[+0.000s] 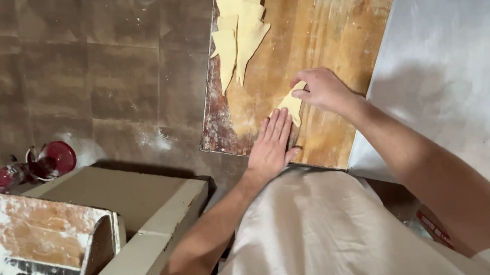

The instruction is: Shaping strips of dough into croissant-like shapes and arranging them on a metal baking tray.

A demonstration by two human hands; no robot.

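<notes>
Near the frame's centre, the left hand point(271, 144) lies flat and open on the wooden table point(331, 37), fingertips touching the lower end of a small dough triangle point(290, 103). The triangle's long axis runs up-right toward the right hand point(320, 89), which pinches its upper edge. More cut dough triangles point(239, 29) lie further up the frame.

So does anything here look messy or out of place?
Yes: white flour is spilled on the brown floor tiles beside the wooden board, and more dusts the worn box at lower left. The dough triangles lie tidy.
</notes>
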